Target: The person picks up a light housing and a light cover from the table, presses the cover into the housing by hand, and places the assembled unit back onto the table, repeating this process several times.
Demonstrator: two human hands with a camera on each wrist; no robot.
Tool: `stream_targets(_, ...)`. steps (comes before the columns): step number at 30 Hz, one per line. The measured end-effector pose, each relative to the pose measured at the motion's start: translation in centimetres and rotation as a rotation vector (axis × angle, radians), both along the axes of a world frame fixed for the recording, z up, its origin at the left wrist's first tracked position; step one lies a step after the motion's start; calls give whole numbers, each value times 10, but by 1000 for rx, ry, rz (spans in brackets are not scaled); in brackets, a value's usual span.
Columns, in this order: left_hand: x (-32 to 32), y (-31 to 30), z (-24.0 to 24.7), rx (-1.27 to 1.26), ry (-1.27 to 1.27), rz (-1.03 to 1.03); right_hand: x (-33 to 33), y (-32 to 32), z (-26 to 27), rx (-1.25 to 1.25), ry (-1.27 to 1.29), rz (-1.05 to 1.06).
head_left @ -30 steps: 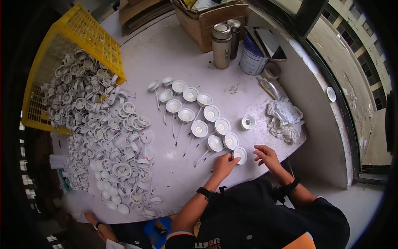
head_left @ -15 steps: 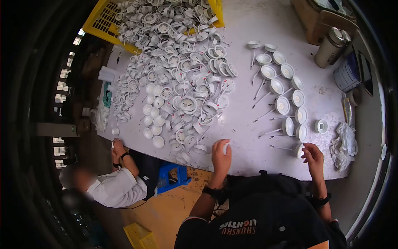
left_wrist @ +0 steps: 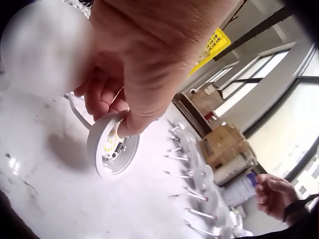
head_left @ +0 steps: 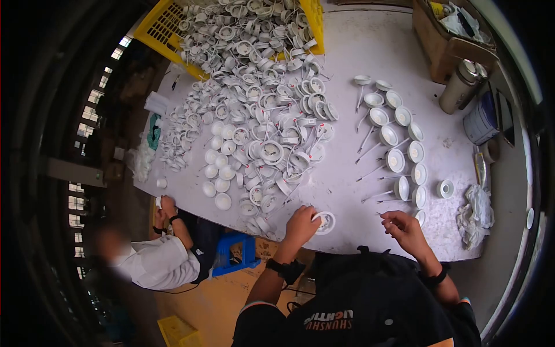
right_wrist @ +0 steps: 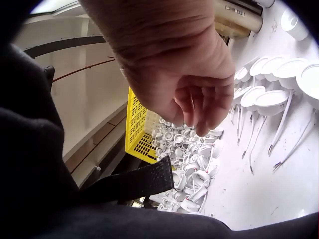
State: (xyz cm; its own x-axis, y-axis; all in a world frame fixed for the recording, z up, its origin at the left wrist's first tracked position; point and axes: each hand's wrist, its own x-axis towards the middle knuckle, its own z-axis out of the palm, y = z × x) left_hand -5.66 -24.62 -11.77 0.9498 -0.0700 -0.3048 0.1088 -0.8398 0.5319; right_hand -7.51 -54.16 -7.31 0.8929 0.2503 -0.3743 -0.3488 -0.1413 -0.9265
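Observation:
My left hand (head_left: 302,225) pinches a white round LED downlight (head_left: 325,223) by its rim, near the table's front edge. In the left wrist view, the thumb reaches inside the rim of this downlight (left_wrist: 115,144), beside a board with yellow LED dots. A white cable trails behind it. My right hand (head_left: 404,231) hovers with loosely curled fingers and nothing in them, by the near end of the rows of finished-looking downlights (head_left: 402,188). It partly covers the nearest downlight (head_left: 421,217). The right wrist view shows the same hand (right_wrist: 194,94) above the table.
A big heap of white downlights (head_left: 272,151) spills from a yellow crate (head_left: 315,26) on the left. At right stand a single white ring-shaped piece (head_left: 445,188), crumpled plastic (head_left: 476,211), a flask (head_left: 459,87) and a tub (head_left: 481,124). Another person (head_left: 165,260) sits at left.
My left hand has left the row's last downlight, moved left to the heap and now holds another downlight. My right hand has shifted slightly left. The head view has turned left.

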Motion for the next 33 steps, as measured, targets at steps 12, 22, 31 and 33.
stream_targets(12, -17, -120, 88, -666, -14, -132, -1, 6, 38, 264, 53, -161)
stream_targets(22, -17, -113, 93, -924, 361, -50, -7, -4, 41, 283, 12, -208)
stream_targets(31, -15, -128, 92, -908, 413, -27, -5, -10, 41, 276, 241, -123)
stream_targets(33, -13, -132, 93, -851, 422, -56, -6, -11, 41, 228, 228, -138)
